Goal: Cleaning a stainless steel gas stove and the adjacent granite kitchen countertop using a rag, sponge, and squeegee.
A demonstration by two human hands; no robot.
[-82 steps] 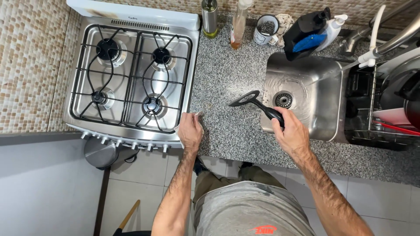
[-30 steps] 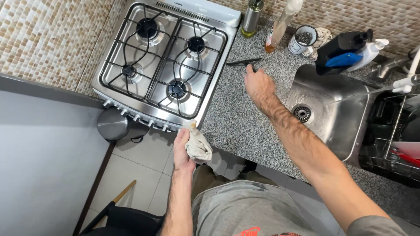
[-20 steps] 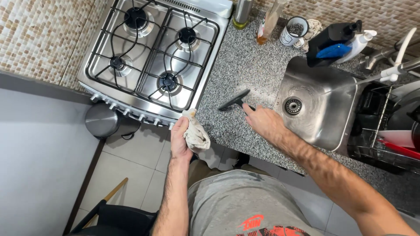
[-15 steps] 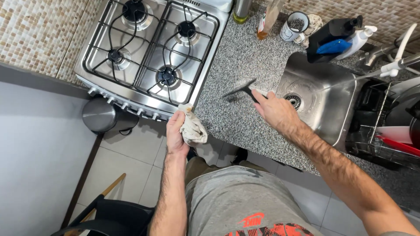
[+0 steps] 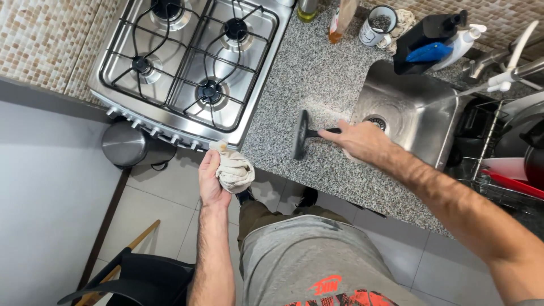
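Note:
My right hand [image 5: 362, 141] grips the handle of a black squeegee [image 5: 301, 134], whose blade lies across the speckled granite counter [image 5: 317, 73] just left of the steel sink [image 5: 416, 113]. My left hand [image 5: 212, 181] holds a bunched beige cloth [image 5: 233, 170] below the counter's front edge, close to the stove's knobs.
A steel gas stove [image 5: 192, 62] with four burners fills the left. Bottles, a cup [image 5: 378, 24] and a black spray bottle [image 5: 428, 37] stand behind the sink. A dish rack [image 5: 504, 164] is at right. A small steel bin [image 5: 124, 144] and a dark chair [image 5: 141, 277] are on the tiled floor.
My right hand pulled the squeegee from the back of the counter toward the front edge. My left hand left the counter edge and now holds the cloth lower down.

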